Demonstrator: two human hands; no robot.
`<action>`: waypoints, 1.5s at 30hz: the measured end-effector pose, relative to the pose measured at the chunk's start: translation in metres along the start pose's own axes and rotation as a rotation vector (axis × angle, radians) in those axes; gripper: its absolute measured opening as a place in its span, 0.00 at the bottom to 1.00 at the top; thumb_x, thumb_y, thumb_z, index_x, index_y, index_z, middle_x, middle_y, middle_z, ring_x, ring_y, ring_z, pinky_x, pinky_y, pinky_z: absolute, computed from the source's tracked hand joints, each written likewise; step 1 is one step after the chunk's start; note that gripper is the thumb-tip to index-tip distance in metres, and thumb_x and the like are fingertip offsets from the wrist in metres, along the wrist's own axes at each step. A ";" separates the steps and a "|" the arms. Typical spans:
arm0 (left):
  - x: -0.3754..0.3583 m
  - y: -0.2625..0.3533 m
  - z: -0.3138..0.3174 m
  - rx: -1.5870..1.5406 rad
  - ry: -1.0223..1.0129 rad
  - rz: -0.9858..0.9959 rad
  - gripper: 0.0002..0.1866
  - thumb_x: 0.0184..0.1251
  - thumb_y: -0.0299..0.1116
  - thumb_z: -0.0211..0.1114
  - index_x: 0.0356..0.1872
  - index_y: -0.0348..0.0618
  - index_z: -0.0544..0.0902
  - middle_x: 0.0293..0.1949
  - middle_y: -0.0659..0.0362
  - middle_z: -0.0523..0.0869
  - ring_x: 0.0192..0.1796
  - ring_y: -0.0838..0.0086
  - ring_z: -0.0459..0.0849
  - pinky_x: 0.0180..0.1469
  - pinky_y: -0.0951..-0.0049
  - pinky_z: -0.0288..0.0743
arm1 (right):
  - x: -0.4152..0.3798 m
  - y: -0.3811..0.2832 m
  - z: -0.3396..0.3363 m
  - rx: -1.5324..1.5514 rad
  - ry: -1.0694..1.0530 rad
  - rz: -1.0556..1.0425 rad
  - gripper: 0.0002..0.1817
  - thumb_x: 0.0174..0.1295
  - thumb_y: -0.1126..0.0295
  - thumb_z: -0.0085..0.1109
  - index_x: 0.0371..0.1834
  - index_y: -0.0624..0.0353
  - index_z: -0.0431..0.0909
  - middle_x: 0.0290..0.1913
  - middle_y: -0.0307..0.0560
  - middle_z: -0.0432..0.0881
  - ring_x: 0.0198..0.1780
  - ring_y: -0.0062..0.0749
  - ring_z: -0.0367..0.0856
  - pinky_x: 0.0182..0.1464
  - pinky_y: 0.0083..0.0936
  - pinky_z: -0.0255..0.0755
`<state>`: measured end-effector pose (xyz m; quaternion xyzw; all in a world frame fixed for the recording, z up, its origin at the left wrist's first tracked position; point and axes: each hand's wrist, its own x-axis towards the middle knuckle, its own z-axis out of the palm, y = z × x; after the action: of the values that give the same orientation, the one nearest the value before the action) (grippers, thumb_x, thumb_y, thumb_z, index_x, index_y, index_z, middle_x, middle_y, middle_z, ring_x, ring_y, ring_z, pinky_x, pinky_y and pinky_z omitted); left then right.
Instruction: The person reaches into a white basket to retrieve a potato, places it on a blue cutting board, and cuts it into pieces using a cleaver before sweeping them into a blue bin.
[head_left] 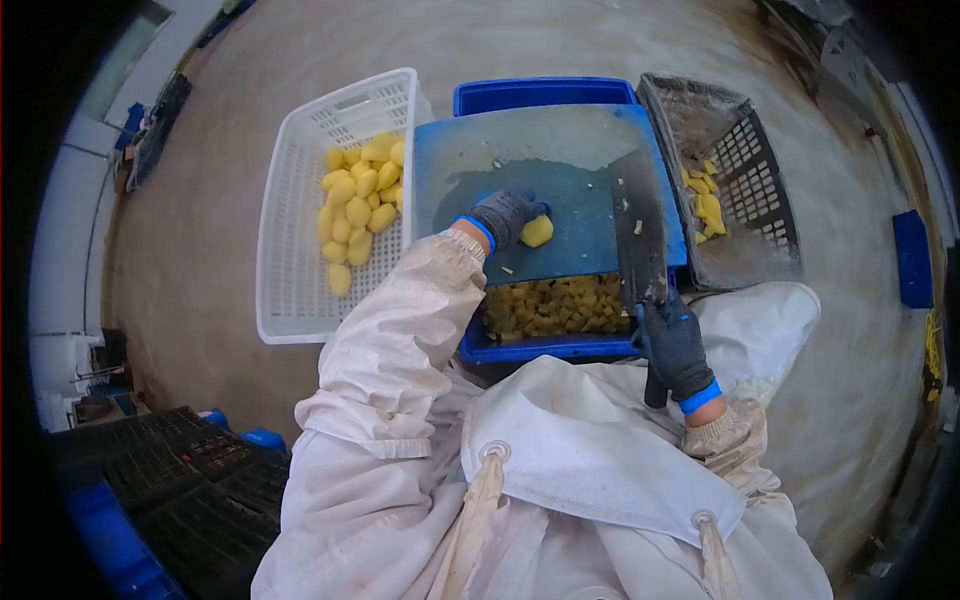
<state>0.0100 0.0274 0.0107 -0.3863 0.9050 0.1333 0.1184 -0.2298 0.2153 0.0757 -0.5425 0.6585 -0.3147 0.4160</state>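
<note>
My left hand (pixel 503 216), in a dark grey glove with a blue cuff, is closed on a peeled potato (pixel 537 232) lying on the blue cutting board (pixel 590 130). Its fingertips are partly hidden. The handle of a large broad-bladed cleaver (pixel 638 200) is wrapped in my gloved right hand (pixel 676 345). The blade points away from me along the board's right side, with a pale scrap stuck to it. Below the board's near edge, a blue tub (pixel 565 349) holds many diced potato pieces (pixel 560 307).
A white perforated crate (pixel 285 235) with several peeled potatoes (pixel 358 205) stands left of the board. On the right, a dark, dirty crate (pixel 755 185) contains yellow pieces (pixel 709 205). Black crates (pixel 170 500) sit at lower left. A blue container (pixel 912 258) lies at far right.
</note>
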 end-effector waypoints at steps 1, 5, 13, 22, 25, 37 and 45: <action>0.002 0.006 -0.004 -0.085 -0.099 -0.107 0.36 0.47 0.34 0.70 0.61 0.51 0.66 0.59 0.46 0.69 0.61 0.53 0.68 0.61 0.59 0.66 | -0.002 0.005 -0.002 -0.003 0.014 0.002 0.12 0.61 0.67 0.52 0.44 0.62 0.72 0.21 0.50 0.78 0.22 0.37 0.78 0.27 0.30 0.72; 0.002 0.048 0.050 -0.303 0.229 -0.448 0.34 0.48 0.39 0.69 0.59 0.44 0.68 0.53 0.45 0.73 0.59 0.52 0.69 0.59 0.59 0.67 | -0.003 0.009 0.004 0.017 0.040 -0.131 0.12 0.61 0.65 0.51 0.42 0.61 0.72 0.23 0.52 0.78 0.25 0.42 0.80 0.29 0.35 0.72; -0.020 0.052 0.073 -0.515 0.570 -0.535 0.35 0.50 0.46 0.68 0.57 0.37 0.70 0.49 0.42 0.75 0.53 0.50 0.73 0.56 0.58 0.68 | 0.009 0.017 0.031 -0.535 -0.142 -0.100 0.14 0.58 0.59 0.52 0.42 0.54 0.75 0.28 0.57 0.79 0.33 0.54 0.78 0.36 0.44 0.71; -0.024 0.055 0.067 -0.569 0.558 -0.542 0.29 0.52 0.43 0.66 0.55 0.41 0.74 0.47 0.45 0.76 0.50 0.54 0.76 0.54 0.61 0.70 | 0.028 0.027 0.033 -0.731 -0.187 -0.228 0.13 0.58 0.61 0.46 0.38 0.59 0.73 0.24 0.57 0.79 0.28 0.51 0.80 0.33 0.46 0.73; -0.024 0.058 0.065 -0.555 0.566 -0.532 0.28 0.52 0.41 0.65 0.54 0.40 0.74 0.45 0.45 0.76 0.50 0.53 0.74 0.55 0.60 0.69 | 0.044 0.042 0.049 -0.762 -0.197 -0.211 0.14 0.58 0.61 0.45 0.37 0.60 0.73 0.24 0.57 0.79 0.28 0.50 0.80 0.33 0.45 0.73; -0.027 0.059 0.069 -0.582 0.661 -0.494 0.24 0.51 0.34 0.64 0.51 0.38 0.75 0.44 0.45 0.77 0.50 0.53 0.74 0.54 0.60 0.69 | 0.008 0.006 0.038 -0.709 -0.195 -0.174 0.12 0.59 0.63 0.46 0.37 0.60 0.73 0.24 0.55 0.79 0.28 0.51 0.80 0.31 0.45 0.72; -0.029 0.057 0.068 -0.578 0.617 -0.512 0.25 0.50 0.37 0.66 0.50 0.37 0.76 0.44 0.44 0.77 0.50 0.52 0.74 0.54 0.60 0.69 | 0.039 0.008 0.057 -0.680 -0.276 -0.129 0.16 0.60 0.60 0.44 0.39 0.60 0.75 0.28 0.61 0.79 0.34 0.52 0.80 0.39 0.48 0.71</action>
<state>-0.0047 0.1077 -0.0354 -0.6347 0.6999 0.2249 -0.2382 -0.1851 0.1811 0.0350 -0.7272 0.6278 -0.0277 0.2763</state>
